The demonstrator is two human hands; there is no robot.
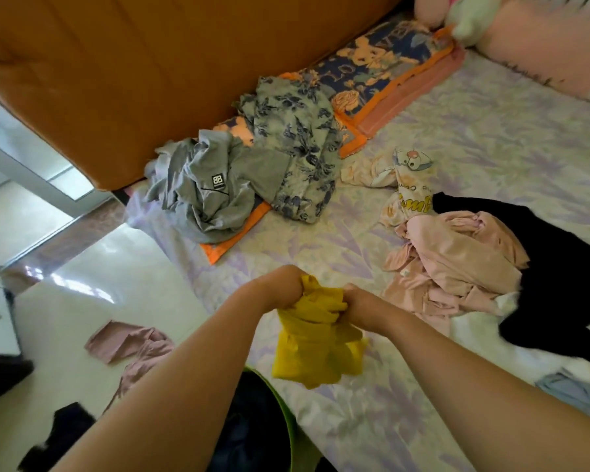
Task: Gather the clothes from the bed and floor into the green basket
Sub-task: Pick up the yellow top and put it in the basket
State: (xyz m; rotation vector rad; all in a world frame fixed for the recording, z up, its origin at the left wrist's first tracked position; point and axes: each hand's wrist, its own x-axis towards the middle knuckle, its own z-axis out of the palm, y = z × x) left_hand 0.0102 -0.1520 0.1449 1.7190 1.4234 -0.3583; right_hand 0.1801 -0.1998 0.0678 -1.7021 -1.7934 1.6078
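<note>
Both my hands grip a bunched yellow garment [315, 345] above the bed's near edge; my left hand [283, 287] holds its upper left, my right hand [358, 306] its upper right. The cloth hangs down over the green basket [292, 434], whose rim shows between my forearms with dark clothes inside. On the bed lie a grey shirt [212, 189], a blue-flowered garment [300, 144], a cream cartoon-print piece [402, 178], a pink shirt [457, 264], a black garment [559, 267] and a light blue piece [579, 393]. On the floor lie a pink garment [130, 349] and a black one [58, 437].
The bed [491, 137] has a lilac leaf-print sheet and an orange headboard [150, 63]. A flowered pillow [372, 69] lies along the headboard, with plush toys [467, 18] at the far corner. Glossy white floor tiles [92, 264] run along the bed's left side.
</note>
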